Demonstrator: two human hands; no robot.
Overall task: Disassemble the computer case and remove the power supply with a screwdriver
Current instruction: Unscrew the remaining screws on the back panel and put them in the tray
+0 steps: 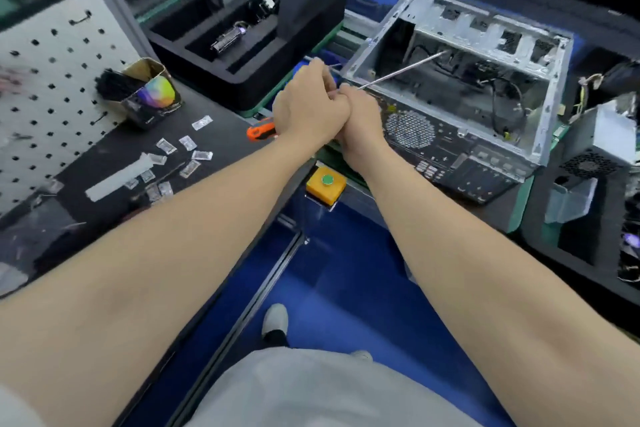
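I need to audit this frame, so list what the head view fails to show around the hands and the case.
Head view:
1. Screwdriver handle: buried in the right hand; only the shaft shows.
2. What the left hand holds: hidden by its curled fingers.
3. Shaft tip and any screw: too small and dark inside the case.
4. Orange tool: half covered by the left wrist; type unclear.

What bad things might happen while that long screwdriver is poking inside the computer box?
1. The screwdriver has a long, thin shaft, and the right hand grips it far back with the left hand pressed against it. The tip may wobble and slip.
2. Black cables hang inside the open computer case. A slipping tip might nick or snag them.
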